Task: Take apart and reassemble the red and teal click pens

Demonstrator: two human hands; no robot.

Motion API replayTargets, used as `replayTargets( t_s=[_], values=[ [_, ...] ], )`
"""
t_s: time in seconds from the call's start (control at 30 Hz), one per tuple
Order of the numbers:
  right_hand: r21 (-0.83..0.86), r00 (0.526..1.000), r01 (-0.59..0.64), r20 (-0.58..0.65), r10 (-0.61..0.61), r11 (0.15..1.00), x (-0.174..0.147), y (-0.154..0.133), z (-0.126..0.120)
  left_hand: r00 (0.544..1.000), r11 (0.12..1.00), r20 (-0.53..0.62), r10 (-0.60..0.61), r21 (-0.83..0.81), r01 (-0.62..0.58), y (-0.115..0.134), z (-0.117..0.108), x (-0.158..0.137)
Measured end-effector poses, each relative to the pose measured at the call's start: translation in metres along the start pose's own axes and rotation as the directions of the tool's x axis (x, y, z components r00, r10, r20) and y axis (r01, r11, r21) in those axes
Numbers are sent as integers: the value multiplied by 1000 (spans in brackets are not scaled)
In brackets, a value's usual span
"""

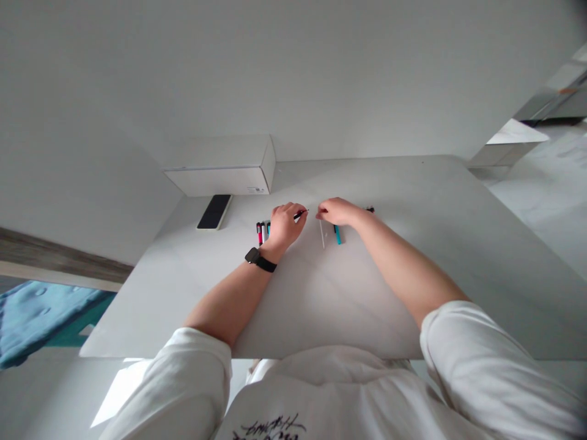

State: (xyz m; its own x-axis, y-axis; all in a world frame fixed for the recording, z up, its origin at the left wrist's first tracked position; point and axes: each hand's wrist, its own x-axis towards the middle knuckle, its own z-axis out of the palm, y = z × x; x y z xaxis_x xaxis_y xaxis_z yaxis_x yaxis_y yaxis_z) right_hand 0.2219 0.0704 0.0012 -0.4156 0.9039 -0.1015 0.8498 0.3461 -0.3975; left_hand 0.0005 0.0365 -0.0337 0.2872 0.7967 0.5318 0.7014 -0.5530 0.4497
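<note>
My left hand [286, 223], a dark watch on its wrist, is closed around a slim black pen part [300, 214] whose tip points right. My right hand [337, 211] is a short way to the right, thumb and fingers pinched together; what is between them is hidden. Just below those fingertips a thin white stick [322, 234], like a pen refill, points toward me; I cannot tell whether the fingers touch it. A teal pen barrel [338, 234] lies on the table beneath the right hand. Several pens [260, 233], one of them red, lie partly hidden beside my left hand.
A long white box [220, 181] stands against the wall at the back left of the white table [367, 305]. In front of it lies a phone [214, 212] with a dark screen. Small black pieces [370, 209] show just behind my right forearm.
</note>
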Motion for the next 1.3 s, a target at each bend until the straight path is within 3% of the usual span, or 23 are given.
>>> replayTargets(
  t_s=[0.2,0.33,0.43,0.57,0.77,0.97,1.13,1.3],
  values=[
    [-91,988,-156,-29,154,984,1,2,16,1000,1000,28,-2,7,2,1,0,0],
    [-44,964,-216,-168,206,976,-6,5,17,999,1000,28,16,17,-16,1,1,0],
    [98,953,-99,-277,122,990,-11,3,14,999,999,29,27,30,-28,2,2,-1],
    [343,964,76,-264,19,936,-13,-2,13,999,998,33,32,61,-34,6,3,-2],
    [480,964,120,-264,13,869,-10,-5,21,998,995,31,51,80,-53,8,3,-2],
    [489,964,84,-262,54,868,-7,-4,26,999,998,9,48,52,-48,8,5,-2],
    [385,939,35,-328,101,922,-11,0,14,1000,1000,10,3,16,-3,4,-1,0],
    [275,962,122,-269,-45,954,-16,1,12,992,989,-78,-96,-117,87,-13,-4,8]
  ],
)
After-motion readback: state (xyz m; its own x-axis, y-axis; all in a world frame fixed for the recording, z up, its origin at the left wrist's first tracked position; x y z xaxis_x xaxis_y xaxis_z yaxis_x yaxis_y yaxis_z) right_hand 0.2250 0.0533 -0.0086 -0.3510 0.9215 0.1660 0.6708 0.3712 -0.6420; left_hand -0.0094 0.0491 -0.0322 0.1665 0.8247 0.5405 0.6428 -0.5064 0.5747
